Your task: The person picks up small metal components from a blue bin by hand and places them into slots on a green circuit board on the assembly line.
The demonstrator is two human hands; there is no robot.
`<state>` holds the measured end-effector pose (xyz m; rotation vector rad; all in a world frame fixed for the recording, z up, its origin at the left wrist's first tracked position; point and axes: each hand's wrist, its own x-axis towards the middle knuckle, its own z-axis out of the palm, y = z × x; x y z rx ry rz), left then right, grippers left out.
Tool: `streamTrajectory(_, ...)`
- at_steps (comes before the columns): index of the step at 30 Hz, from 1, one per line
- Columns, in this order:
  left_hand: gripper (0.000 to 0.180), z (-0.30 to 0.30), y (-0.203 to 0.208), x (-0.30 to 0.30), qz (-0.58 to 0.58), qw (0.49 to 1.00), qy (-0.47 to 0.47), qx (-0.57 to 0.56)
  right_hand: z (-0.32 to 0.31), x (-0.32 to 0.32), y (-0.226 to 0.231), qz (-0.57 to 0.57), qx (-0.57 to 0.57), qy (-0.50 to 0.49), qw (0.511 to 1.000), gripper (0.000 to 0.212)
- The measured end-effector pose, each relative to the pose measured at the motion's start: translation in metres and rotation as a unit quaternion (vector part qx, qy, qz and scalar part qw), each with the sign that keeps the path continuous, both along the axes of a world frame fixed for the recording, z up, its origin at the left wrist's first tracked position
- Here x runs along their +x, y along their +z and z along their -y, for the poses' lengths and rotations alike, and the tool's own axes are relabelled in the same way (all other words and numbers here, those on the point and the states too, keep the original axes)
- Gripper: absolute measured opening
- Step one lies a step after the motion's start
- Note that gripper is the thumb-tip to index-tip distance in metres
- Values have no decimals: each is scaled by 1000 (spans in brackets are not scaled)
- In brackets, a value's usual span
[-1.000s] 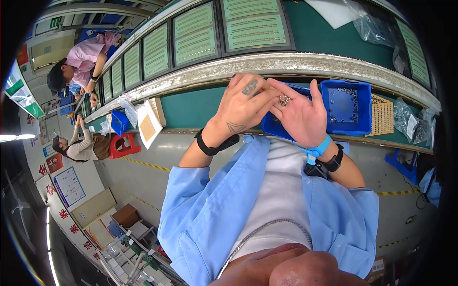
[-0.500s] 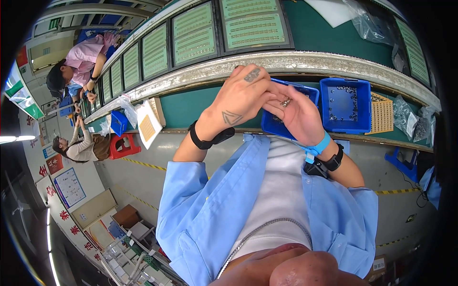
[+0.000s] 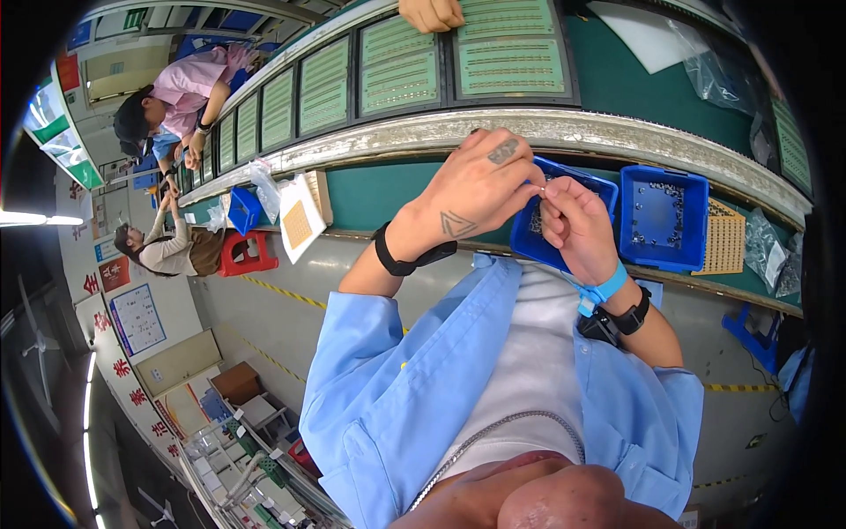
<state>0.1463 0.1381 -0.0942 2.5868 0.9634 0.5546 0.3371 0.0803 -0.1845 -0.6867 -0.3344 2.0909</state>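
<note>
My left hand (image 3: 480,187), with tattoos and a black wristband, reaches over the near bench strip, its thumb and fingertips pinched. My right hand (image 3: 579,225), with a blue strap and a black band, meets it fingertip to fingertip. A tiny metal part (image 3: 543,189) shows where the two pinches meet; its exact kind is too small to tell. The right hand's other fingers are curled, hiding the palm. Beneath my hands is a blue bin (image 3: 534,248), partly covered. A second blue bin (image 3: 663,262) with many small metal parts stands to its right.
Beyond a metal rail (image 3: 608,125), green boards in black frames (image 3: 511,66) line the conveyor. Another person's hand (image 3: 432,13) rests over them. At right lie a perforated yellow board (image 3: 724,240) and plastic bags (image 3: 765,251). Two co-workers sit at far left.
My right hand has gone from an open palm holding small metal parts to curled fingers pinching at the left fingertips. Another person's hand has appeared above the boards. The view has shifted slightly.
</note>
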Motion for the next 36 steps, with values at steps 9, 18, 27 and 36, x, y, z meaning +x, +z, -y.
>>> streamTrajectory(9,10,-91,-9,-23,-8,993,50,108,11,8,12,-6,-1,-4,1000,25)
streamTrajectory(18,13,-134,-50,-20,-54,983,110,137,11,11,15,-26,-4,0,1000,25)
streamTrajectory(27,11,-137,-57,-6,-106,977,97,161,12,23,11,-35,-12,6,999,26)
streamTrajectory(36,9,-135,-53,-2,-126,970,83,189,11,25,5,-64,2,15,998,31)
